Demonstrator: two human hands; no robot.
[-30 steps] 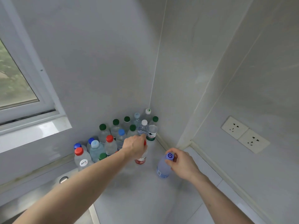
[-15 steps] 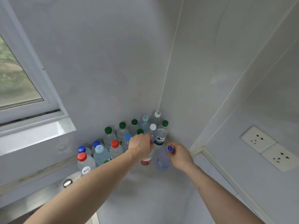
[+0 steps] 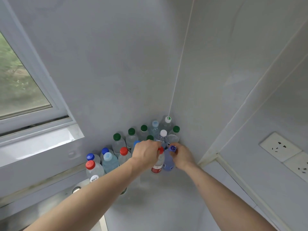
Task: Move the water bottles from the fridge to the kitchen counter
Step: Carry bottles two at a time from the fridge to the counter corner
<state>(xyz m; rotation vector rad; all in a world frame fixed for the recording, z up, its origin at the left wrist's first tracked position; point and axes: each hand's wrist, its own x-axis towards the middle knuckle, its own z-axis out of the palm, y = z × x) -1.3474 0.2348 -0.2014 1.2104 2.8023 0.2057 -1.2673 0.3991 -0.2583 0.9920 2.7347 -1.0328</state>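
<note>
On the far left is a window (image 3: 20,84); below it the counter (image 3: 150,205) runs into the corner of the walls; a big bunch of bottles (image 3: 116,145) stands there, with green, blue, red and white caps, all upright and packed close. The left hand (image 3: 146,155) is closed around the neck of a red-cap bottle (image 3: 157,164); right beside it, touching, the right hand (image 3: 182,156) is closed around the top of a blue bottle (image 3: 168,162); both bottles look to be standing on the counter at the front of the bunch. Far right are two wall plugs (image 3: 288,152). The bottles look full, so they are likely heavy; the plastic is smooth and may be wet and slippery from the cold; it bends if squeezed hard; holding just under the cap seems the safest spot.
</note>
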